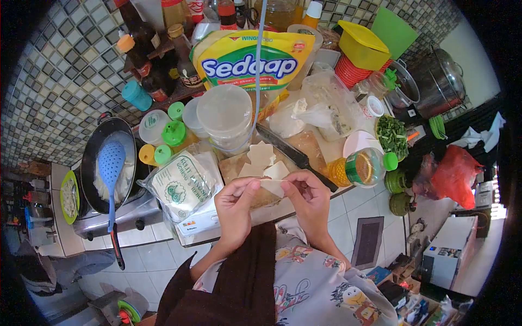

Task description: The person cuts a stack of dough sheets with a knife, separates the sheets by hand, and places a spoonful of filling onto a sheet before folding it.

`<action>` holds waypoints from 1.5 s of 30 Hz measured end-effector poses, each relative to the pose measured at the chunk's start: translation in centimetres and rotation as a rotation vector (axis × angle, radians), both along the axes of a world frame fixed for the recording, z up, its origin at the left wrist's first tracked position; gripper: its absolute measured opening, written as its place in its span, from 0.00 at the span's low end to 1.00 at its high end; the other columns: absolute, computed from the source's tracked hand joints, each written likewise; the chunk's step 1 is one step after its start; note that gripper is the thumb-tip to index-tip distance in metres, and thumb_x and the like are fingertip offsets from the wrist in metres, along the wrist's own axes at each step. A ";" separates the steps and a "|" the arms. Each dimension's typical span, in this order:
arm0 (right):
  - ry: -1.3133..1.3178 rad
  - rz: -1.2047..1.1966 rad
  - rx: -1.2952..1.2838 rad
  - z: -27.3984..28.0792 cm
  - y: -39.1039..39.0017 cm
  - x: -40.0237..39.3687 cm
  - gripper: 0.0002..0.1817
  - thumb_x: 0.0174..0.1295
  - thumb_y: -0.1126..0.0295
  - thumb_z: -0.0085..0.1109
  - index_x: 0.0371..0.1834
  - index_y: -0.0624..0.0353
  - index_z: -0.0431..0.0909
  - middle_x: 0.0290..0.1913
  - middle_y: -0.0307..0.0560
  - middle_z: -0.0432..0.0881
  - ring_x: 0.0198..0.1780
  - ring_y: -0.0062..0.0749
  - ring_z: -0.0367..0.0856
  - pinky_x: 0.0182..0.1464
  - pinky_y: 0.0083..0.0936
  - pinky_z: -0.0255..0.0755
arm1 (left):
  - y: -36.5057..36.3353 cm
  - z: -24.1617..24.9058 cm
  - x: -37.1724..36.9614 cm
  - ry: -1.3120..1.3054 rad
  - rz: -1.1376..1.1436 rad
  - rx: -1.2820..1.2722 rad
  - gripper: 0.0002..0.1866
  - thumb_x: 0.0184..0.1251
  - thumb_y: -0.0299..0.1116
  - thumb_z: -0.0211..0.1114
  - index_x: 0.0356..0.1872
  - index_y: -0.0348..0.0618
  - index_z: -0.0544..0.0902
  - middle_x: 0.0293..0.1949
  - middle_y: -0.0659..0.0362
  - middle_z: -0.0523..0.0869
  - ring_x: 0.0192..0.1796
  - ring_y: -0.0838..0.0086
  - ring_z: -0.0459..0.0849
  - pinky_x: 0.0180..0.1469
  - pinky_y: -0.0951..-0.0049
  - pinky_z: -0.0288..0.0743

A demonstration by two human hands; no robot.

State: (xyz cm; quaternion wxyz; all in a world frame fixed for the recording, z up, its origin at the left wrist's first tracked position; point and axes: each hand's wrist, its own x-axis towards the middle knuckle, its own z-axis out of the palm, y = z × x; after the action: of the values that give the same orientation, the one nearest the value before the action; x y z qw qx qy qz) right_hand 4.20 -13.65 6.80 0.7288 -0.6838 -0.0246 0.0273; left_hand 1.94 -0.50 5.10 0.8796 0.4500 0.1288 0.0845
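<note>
Both hands meet over a wooden cutting board (232, 165). My left hand (234, 209) pinches one side of a pale wonton wrapper (272, 186) between thumb and fingers. On the other side, my right hand (309, 202) pinches the same wrapper, which looks folded. Just beyond the fingers, further wonton wrappers (262, 155) lie on the board. A large knife (291, 152) rests along the board's right part, its black handle near my right hand. To the left stands a plastic packet of wonton wrappers (186, 182) with green print.
A wok (92, 198) with a blue slotted spatula (111, 163) sits on the stove at left. Clear tubs (225, 114), a yellow Sedaap pouch (253, 60), an oil bottle (365, 167) and a bowl of chopped greens (391, 136) crowd the counter.
</note>
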 end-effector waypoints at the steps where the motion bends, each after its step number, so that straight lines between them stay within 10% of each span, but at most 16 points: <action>1: 0.017 0.004 -0.005 0.0 0.0 0.0 0.05 0.54 0.78 0.58 0.32 0.67 0.74 0.30 0.39 0.76 0.31 0.16 0.72 0.34 0.12 0.67 | 0.0 0.0 0.0 0.004 -0.006 -0.005 0.06 0.58 0.23 0.59 0.36 0.31 0.78 0.35 0.53 0.83 0.36 0.78 0.80 0.42 0.80 0.71; 33: 0.065 0.022 0.153 1.4 0.2 0.4 0.06 0.55 0.75 0.58 0.33 0.67 0.75 0.30 0.38 0.76 0.29 0.13 0.72 0.30 0.10 0.67 | -0.9 -0.4 -0.2 0.013 -0.251 0.178 0.11 0.49 0.17 0.65 0.36 0.35 0.76 0.35 0.59 0.81 0.36 0.79 0.79 0.42 0.79 0.73; 45: 0.036 0.017 0.174 1.9 -0.4 0.3 0.05 0.55 0.76 0.58 0.33 0.66 0.75 0.30 0.37 0.76 0.30 0.13 0.71 0.31 0.11 0.67 | -1.0 -0.8 -0.1 -0.099 -0.423 0.111 0.25 0.48 0.15 0.64 0.49 0.35 0.68 0.50 0.57 0.74 0.55 0.73 0.71 0.57 0.71 0.65</action>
State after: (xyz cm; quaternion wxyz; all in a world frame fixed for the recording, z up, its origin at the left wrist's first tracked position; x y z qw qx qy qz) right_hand 4.46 -14.04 8.69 0.7855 -0.6171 -0.0195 0.0436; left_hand 1.88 -1.52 4.30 0.8568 0.5101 -0.0170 -0.0729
